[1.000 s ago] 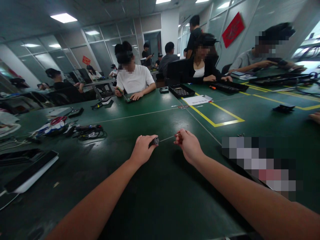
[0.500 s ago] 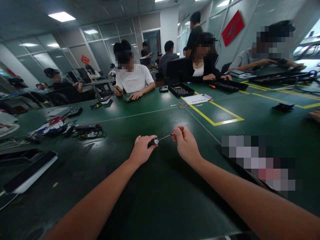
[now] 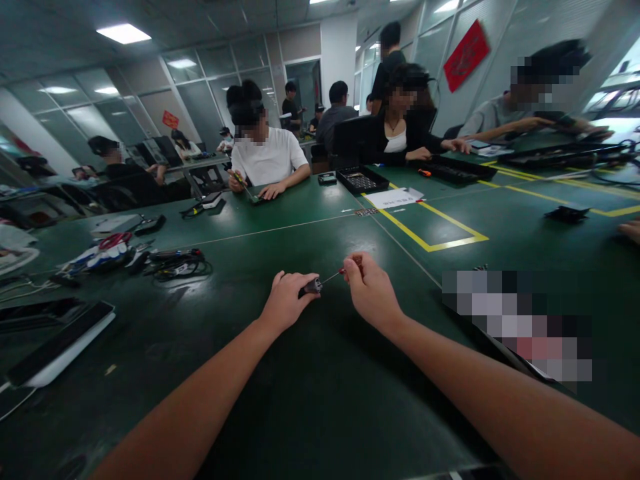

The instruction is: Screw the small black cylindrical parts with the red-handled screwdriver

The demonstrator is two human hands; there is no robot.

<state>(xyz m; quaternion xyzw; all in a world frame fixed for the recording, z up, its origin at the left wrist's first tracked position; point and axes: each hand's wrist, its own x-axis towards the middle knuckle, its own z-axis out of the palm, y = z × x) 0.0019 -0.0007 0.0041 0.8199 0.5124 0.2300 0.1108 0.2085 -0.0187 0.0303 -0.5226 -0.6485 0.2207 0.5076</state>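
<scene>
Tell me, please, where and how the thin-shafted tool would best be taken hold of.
Probably by the reddish handle, coming from the right, where the right hand grips it. Its visible end looks thicker than the thin shaft, which slants down leftward toward the dark part in the left hand. The fingers hide most of the handle.

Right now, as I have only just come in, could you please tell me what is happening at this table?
The left hand holds a dark cylinder, its end facing the right hand. The right hand grips what looks like a screwdriver, its thin shaft pointing at that end; whether the tip touches, I cannot tell. Across the table, a person in white is also handling something.
</scene>
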